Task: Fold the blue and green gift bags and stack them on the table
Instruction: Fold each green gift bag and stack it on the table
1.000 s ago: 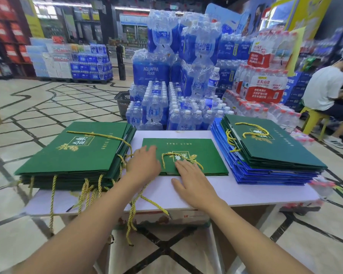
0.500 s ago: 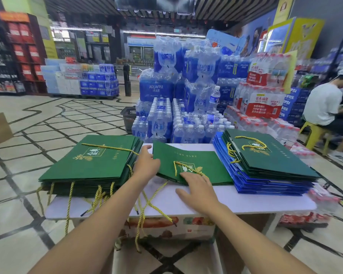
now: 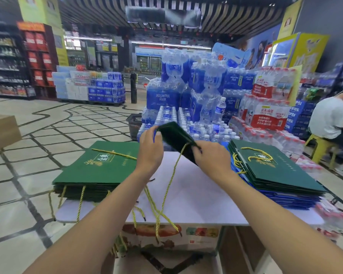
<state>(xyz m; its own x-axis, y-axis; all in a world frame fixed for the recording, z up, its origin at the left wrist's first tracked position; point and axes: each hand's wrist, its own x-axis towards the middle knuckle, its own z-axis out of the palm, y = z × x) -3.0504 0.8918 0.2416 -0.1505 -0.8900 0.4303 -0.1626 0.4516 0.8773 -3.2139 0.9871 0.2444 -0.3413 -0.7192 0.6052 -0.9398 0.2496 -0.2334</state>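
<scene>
Because flattened card stacks squarely, the left pile (image 3: pixel 99 167) of green bags sits flush along the left edge of the table (image 3: pixel 196 192), its twisted gold handles spilling over the front edge. Just right of it, the left hand (image 3: pixel 150 149) curls fingers and thumb round the upper end of one green gift bag (image 3: pixel 174 138), which is held clear above the middle of the table and tilts down toward the right. The right hand (image 3: pixel 212 157) pinches the lower end, near where a gold cord (image 3: pixel 172 175) leaves the bag and hangs past the front edge. Gripping both ends probably lets the person turn the stiff, matte card and press it flat along its creases before stacking it. At the right edge, the right pile (image 3: pixel 275 171) has green bags on top and blue bags (image 3: pixel 289 200) beneath, thin edges slightly fanned, logo face up.
</scene>
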